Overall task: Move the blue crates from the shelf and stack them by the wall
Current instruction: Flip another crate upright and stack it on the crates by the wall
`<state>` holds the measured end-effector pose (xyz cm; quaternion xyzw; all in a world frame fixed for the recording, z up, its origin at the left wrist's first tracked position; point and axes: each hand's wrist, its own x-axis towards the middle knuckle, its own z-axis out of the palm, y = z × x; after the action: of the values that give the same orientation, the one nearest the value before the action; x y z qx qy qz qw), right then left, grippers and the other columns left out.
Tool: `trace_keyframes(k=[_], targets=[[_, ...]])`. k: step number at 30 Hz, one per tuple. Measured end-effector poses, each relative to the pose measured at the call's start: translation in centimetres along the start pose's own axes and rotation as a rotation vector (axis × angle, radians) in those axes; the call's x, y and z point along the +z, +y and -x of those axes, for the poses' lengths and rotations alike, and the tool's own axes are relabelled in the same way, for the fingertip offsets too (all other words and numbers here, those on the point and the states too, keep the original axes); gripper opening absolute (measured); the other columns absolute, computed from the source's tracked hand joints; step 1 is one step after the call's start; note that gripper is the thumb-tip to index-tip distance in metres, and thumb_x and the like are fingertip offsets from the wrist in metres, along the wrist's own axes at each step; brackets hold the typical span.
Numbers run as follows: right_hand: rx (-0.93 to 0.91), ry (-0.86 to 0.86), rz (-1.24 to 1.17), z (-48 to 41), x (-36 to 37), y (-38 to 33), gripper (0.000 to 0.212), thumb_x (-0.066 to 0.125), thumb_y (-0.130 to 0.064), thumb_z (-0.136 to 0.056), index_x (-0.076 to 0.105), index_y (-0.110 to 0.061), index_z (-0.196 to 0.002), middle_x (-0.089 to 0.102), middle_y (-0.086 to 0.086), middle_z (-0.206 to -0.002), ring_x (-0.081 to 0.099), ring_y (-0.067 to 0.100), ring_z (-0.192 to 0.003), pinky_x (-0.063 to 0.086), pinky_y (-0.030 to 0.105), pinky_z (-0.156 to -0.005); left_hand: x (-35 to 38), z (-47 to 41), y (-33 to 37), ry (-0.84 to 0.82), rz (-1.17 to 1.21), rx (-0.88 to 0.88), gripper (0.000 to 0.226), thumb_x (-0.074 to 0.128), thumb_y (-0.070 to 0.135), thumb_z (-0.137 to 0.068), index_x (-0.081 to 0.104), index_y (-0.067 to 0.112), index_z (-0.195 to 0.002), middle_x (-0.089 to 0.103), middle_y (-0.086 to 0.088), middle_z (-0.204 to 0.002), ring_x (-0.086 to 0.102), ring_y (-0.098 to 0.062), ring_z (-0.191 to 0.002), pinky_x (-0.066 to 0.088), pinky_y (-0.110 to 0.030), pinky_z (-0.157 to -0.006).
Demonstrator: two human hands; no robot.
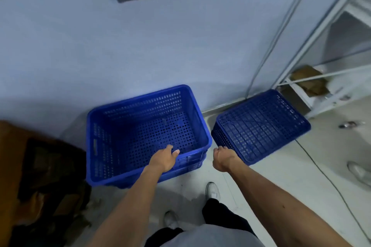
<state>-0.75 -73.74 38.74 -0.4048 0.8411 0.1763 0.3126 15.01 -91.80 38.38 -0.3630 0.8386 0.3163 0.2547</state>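
An upright blue perforated crate point(140, 126) stands on the floor against the pale wall, and a second rim shows just beneath its near rim. My left hand point(163, 158) lies on that near rim with fingers curled over the edge into the crate. A second blue crate point(261, 124) lies upside down to the right, also by the wall. My right hand point(221, 158) hovers in the gap between both crates, at the overturned crate's near left corner. Its fingers are curled and hidden behind the hand, so any grip is unclear.
A white metal shelf frame point(321, 50) stands at the right with brown cardboard point(309, 80) on its lowest level. Dark brown clutter point(40, 176) fills the left floor. A thin cable point(325, 176) runs across the floor at right. My white shoes point(212, 190) stand behind the crates.
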Motion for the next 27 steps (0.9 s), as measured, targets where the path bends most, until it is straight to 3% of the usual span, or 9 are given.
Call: trace_keyframes(k=[6,13,17,19,20,22,24,27], targets=[[0.174,0.001,-0.164,4.8,3.4,2.2,0.045,0.038,-0.026,-0.096,0.042,-0.006,-0.136,0.045,0.016,-0.14,0.044,0.032,-0.128,0.039,0.043,-0.105,-0.2,-0.8,2.5,-0.045,-0.008,0.093,0.062,0.031,0.056,-0.101,0.035,0.016,-0.148,0.048,-0.013,-0.145,0.048,-0.032,-0.128,0.041,-0.047,-0.105],[0.365,0.011,-0.384,9.5,7.0,7.9,0.047,0.038,-0.024,-0.094,0.042,-0.007,-0.137,0.046,0.016,-0.142,0.045,0.031,-0.129,0.038,0.041,-0.107,2.0,-1.2,11.5,-0.091,-0.155,0.259,0.051,0.033,0.054,-0.1,0.048,0.016,-0.131,0.057,-0.012,-0.127,0.053,-0.028,-0.108,0.044,-0.042,-0.094],[0.443,0.011,-0.488,11.3,9.1,12.9,0.047,0.039,-0.024,-0.095,0.042,-0.007,-0.138,0.045,0.016,-0.142,0.045,0.031,-0.13,0.038,0.039,-0.107,4.1,-2.5,17.9,-0.132,-0.169,0.33,0.056,0.036,0.054,-0.1,0.048,0.014,-0.136,0.055,-0.008,-0.136,0.053,-0.028,-0.122,0.04,-0.038,-0.095],[0.476,0.006,-0.536,11.9,10.5,15.5,0.047,0.038,-0.024,-0.095,0.042,-0.007,-0.138,0.045,0.015,-0.142,0.045,0.031,-0.129,0.037,0.038,-0.106,5.0,-3.2,20.6,-0.133,-0.214,0.355,0.05,0.035,0.053,-0.1,0.054,0.012,-0.123,0.062,-0.007,-0.121,0.057,-0.027,-0.111,0.042,-0.039,-0.092],[0.49,0.004,-0.556,12.0,11.3,16.9,0.046,0.038,-0.024,-0.095,0.043,-0.006,-0.137,0.046,0.016,-0.142,0.046,0.031,-0.129,0.037,0.038,-0.106,5.6,-3.8,21.9,-0.13,-0.244,0.36,0.044,0.035,0.051,-0.1,0.056,0.014,-0.107,0.063,-0.005,-0.103,0.058,-0.026,-0.098,0.044,-0.04,-0.085],[0.506,0.002,-0.592,12.3,13.0,19.8,0.045,0.039,-0.024,-0.095,0.044,-0.005,-0.135,0.047,0.016,-0.139,0.047,0.032,-0.127,0.038,0.038,-0.104,6.7,-5.1,24.6,-0.115,-0.282,0.37,0.038,0.033,0.051,-0.1,0.042,0.021,-0.078,0.049,0.002,-0.073,0.05,-0.019,-0.071,0.04,-0.038,-0.068],[0.522,-0.016,-0.622,12.5,14.3,22.2,0.043,0.038,-0.023,-0.094,0.045,-0.005,-0.133,0.049,0.015,-0.137,0.048,0.031,-0.126,0.038,0.038,-0.103,7.5,-6.2,26.7,-0.11,-0.312,0.376,0.039,0.032,0.054,-0.098,0.033,0.025,-0.072,0.043,0.003,-0.067,0.042,-0.016,-0.061,0.035,-0.035,-0.059],[0.538,-0.047,-0.641,12.2,16.4,25.7,0.042,0.038,-0.023,-0.095,0.046,-0.005,-0.133,0.049,0.014,-0.137,0.048,0.03,-0.126,0.038,0.036,-0.102,8.7,-8.3,29.3,-0.1,-0.393,0.358,0.041,0.028,0.052,-0.101,0.036,0.022,-0.075,0.048,0.0,-0.072,0.046,-0.017,-0.065,0.034,-0.035,-0.06]])
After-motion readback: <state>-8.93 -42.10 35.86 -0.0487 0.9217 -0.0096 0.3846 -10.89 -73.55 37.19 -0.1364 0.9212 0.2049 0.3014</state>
